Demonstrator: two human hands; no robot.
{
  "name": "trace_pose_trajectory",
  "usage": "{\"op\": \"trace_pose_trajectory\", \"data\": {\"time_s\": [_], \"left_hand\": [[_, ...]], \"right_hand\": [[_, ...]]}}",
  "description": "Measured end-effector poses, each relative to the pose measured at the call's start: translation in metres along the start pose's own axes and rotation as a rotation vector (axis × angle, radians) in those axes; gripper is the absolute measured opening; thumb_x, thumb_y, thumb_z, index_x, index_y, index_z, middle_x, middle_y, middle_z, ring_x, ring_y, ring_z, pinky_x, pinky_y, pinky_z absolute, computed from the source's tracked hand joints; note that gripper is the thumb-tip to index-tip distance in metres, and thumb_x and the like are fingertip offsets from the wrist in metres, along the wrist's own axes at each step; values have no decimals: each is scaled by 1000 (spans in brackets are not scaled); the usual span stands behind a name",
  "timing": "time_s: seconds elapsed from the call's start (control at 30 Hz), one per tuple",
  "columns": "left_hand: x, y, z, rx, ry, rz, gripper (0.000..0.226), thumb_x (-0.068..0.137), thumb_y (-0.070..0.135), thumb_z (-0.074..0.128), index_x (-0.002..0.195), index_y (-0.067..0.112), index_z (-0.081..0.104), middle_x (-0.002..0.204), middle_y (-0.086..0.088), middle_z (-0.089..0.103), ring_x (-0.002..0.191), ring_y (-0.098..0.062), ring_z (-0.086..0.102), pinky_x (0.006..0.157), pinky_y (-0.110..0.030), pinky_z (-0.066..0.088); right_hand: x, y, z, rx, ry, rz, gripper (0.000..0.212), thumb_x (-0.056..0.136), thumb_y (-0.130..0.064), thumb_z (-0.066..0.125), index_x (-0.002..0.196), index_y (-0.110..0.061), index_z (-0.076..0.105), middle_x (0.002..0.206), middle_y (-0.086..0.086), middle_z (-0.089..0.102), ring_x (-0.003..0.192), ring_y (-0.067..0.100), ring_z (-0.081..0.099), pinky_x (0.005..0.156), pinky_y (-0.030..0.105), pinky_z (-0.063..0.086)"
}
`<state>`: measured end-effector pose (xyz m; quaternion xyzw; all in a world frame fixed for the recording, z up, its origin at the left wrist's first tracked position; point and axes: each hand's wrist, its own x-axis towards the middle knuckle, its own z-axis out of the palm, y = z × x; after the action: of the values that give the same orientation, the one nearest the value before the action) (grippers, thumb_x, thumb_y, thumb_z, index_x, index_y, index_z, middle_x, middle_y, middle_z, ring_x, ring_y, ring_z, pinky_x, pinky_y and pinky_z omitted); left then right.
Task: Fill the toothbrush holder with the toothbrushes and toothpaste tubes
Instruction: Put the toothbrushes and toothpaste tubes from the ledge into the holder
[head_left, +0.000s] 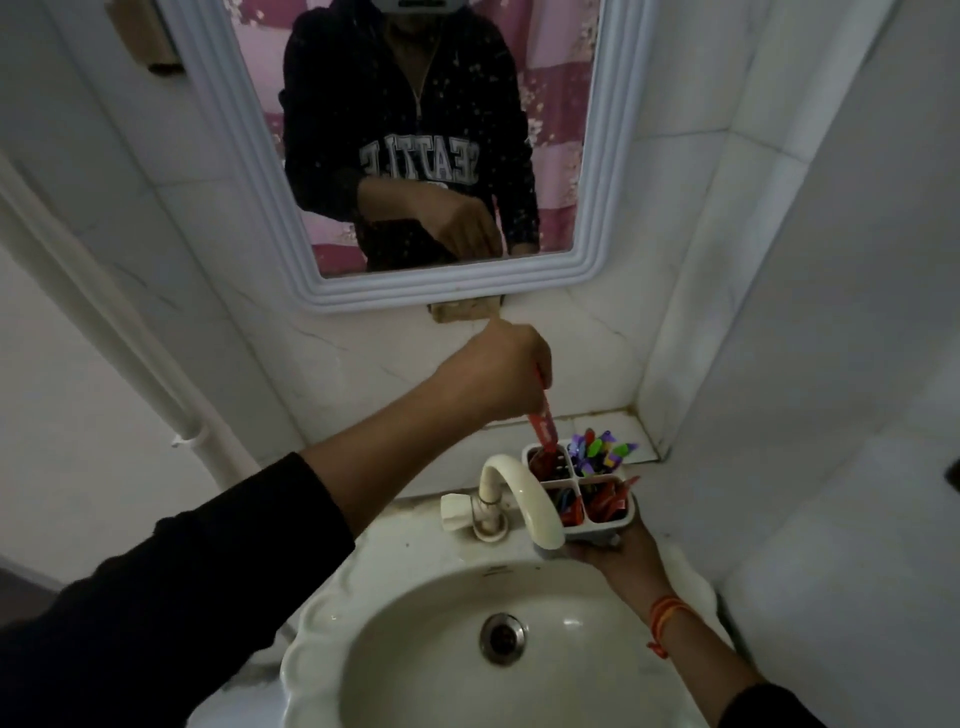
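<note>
Lowering a red toothpaste tube (542, 432) into the far-left cell of the four-cell toothbrush holder (597, 526), the left hand (498, 371) pinches its top; the right hand (618, 558) cups the base — crowded cells could snag the tube and tip the holder toward the faucet (519, 493).

a white sink (332, 639) sits below me, its metal drain (502, 637) low in the bowl. a cream tap (519, 493) curves up at the sink's back rim. above the sink hangs a white-framed mirror (597, 260).
</note>
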<state>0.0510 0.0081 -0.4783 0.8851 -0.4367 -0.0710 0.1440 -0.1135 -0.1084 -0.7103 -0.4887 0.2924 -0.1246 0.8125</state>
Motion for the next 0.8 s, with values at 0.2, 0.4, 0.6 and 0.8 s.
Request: {"op": "trace_pose_trajectory", "data": {"time_s": [0.2, 0.4, 0.6, 0.8], "left_hand": [[14, 17, 59, 77, -187, -10, 21, 88, 18, 72, 107, 10, 77, 106, -10, 75, 81, -21, 71, 76, -33, 63], [36, -5, 68, -48, -210, -167, 50, 102, 39, 50, 83, -2, 70, 85, -15, 74, 80, -28, 69, 74, -30, 51], [40, -16, 91, -65, -460, -330, 27, 98, 13, 49, 102, -4, 69, 102, -17, 69, 87, -26, 63, 82, -37, 54], [65, -13, 96, -338, -366, -475, 23, 94, 9, 53, 72, 10, 61, 67, -3, 68, 49, -7, 65, 49, -15, 52]], "right_hand": [[1, -9, 3, 107, 33, 59, 51, 92, 22, 50, 109, -24, 63, 103, 0, 73, 85, 15, 75, 52, 32, 61], [7, -6, 0, 206, 36, 105, 31, 101, 1, 51, 105, -25, 68, 88, -4, 79, 84, 22, 73, 51, 41, 61], [0, -4, -3, -87, 48, -20, 47, 89, 20, 58, 121, -16, 62, 108, 3, 70, 77, 0, 74, 52, 20, 59], [13, -25, -13, -556, 109, -244, 73, 67, 5, 87, 127, -26, 60, 108, -21, 66, 112, 15, 64, 90, 22, 53]]}}
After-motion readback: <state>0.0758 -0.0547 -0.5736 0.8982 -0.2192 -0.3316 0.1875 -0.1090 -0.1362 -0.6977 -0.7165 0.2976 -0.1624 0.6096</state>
